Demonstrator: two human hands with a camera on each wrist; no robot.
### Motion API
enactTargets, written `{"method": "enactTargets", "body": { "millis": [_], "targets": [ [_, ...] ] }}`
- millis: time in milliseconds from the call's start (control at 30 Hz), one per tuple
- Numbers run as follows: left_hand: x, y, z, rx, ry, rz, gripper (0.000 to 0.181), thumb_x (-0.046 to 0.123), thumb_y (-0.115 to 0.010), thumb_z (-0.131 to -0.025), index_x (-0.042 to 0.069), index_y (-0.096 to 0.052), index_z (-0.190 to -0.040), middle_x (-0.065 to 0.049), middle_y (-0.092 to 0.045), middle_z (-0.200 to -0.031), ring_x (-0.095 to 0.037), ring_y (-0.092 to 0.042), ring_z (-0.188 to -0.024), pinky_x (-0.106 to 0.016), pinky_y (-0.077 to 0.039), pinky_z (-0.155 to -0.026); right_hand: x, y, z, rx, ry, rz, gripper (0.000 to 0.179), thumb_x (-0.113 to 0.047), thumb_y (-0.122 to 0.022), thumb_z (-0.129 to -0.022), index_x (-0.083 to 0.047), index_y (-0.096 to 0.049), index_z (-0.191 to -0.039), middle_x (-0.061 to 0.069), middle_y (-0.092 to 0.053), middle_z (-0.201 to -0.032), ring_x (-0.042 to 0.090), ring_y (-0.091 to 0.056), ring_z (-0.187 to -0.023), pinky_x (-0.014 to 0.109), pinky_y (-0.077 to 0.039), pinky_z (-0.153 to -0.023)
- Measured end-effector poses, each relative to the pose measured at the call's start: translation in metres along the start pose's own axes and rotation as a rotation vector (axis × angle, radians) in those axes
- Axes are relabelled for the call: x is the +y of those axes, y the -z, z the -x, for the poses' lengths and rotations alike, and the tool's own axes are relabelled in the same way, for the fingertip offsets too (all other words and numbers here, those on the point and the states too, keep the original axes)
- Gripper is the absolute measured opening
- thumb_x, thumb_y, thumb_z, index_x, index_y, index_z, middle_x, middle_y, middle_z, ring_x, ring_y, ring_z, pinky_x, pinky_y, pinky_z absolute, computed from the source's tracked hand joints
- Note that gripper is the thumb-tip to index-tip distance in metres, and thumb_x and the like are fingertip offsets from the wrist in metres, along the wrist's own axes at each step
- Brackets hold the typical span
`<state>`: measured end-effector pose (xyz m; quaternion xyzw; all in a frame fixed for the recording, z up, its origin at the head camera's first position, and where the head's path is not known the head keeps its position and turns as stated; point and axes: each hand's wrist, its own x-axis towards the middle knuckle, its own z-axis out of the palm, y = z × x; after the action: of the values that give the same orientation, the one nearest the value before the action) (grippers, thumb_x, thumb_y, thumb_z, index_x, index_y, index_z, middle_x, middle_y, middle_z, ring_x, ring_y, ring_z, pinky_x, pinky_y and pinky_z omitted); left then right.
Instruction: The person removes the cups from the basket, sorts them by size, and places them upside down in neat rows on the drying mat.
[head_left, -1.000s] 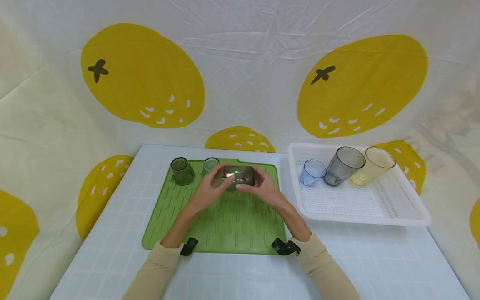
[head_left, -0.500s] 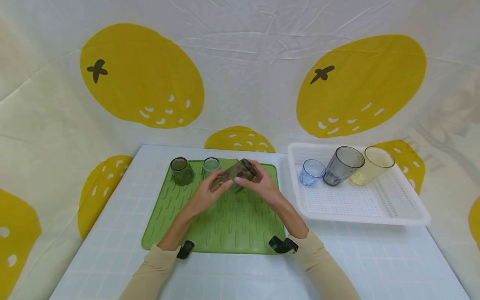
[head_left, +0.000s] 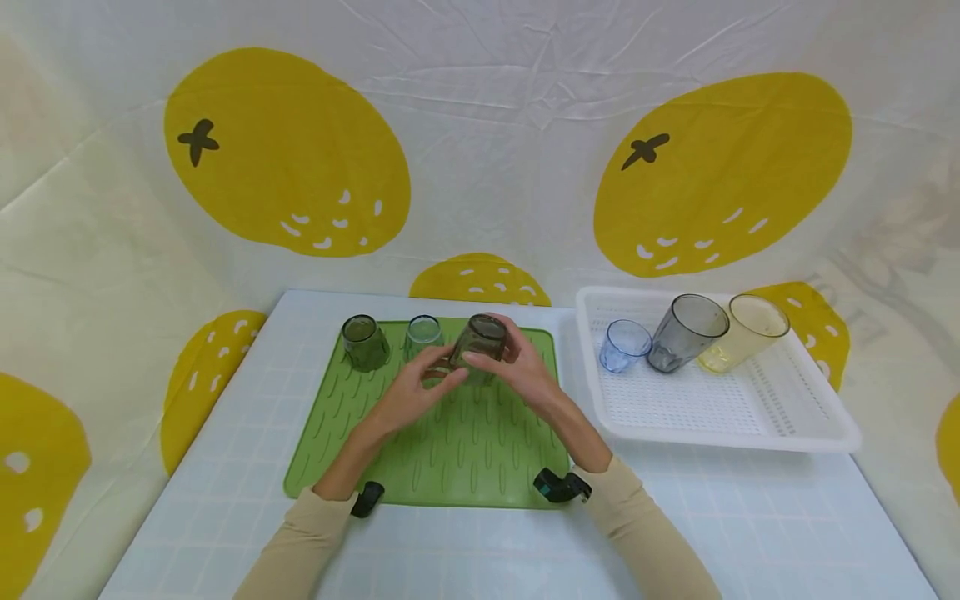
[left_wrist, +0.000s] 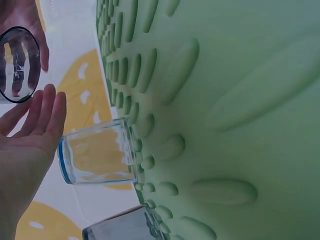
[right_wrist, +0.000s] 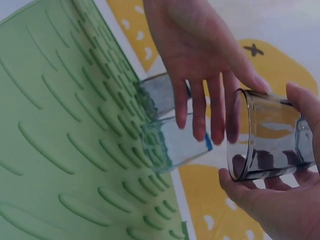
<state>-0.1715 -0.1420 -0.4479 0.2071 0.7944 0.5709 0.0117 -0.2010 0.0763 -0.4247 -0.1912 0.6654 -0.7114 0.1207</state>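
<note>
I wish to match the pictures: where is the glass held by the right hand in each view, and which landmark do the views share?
Head: the held glass is near the middle, in the right hand.
Left wrist: the held glass is at the left edge, upper half.
Right wrist: the held glass is on the right side, about mid-height.
Shared landmark: the green mat, on the right in the left wrist view, on the left in the right wrist view.

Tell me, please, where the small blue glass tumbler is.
In the head view, the blue tumbler sits leftmost in the white plastic basket, beside the tall grey glass.
</note>
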Motion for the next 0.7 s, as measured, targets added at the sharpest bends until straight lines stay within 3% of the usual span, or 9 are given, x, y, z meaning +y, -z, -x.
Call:
{"method": "enactTargets", "body": {
  "millis": [333, 567, 700],
  "targets": [
    [-0.01, 0.013, 0.006, 0.014, -0.013, -0.075, 0.048, 0.018, -0.064, -0.104, 0.0, -0.053, -0.146, -0.02, -0.06, -0.137, -0.032, -0.06, -0.121, -0.049, -0.051, -0.103, 0.0, 0.0, -0.008, 0.051, 0.005, 0.097, 0.065, -0.016, -0.077, -0.094, -0.023, -0.044, -0.151, 0.008, -0.055, -0.14, 0.037, -0.052, -0.132, 0.047, -0.048, -0.101],
    [-0.018, 0.027, 0.014, 0.02, 0.004, -0.132, 0.042, 0.018, -0.063, -0.105, -0.001, -0.058, -0.141, -0.021, -0.062, -0.135, -0.029, -0.062, -0.119, -0.044, -0.053, -0.099, 0.006, 0.002, -0.017, 0.136, -0.007, 0.193, 0.067, -0.022, -0.081, -0.092, -0.022, -0.046, -0.149, 0.007, -0.058, -0.137, 0.026, -0.058, -0.125, 0.046, -0.051, -0.099],
    [-0.021, 0.036, 0.022, 0.03, -0.003, -0.175, 0.037, 0.015, -0.062, -0.105, -0.001, -0.061, -0.138, -0.024, -0.064, -0.13, -0.029, -0.064, -0.114, -0.039, -0.055, -0.094, 0.012, 0.002, -0.022, 0.166, 0.006, 0.202, 0.067, -0.022, -0.081, -0.091, -0.02, -0.046, -0.148, 0.007, -0.058, -0.137, 0.027, -0.059, -0.124, 0.044, -0.053, -0.096]
  ]
}}
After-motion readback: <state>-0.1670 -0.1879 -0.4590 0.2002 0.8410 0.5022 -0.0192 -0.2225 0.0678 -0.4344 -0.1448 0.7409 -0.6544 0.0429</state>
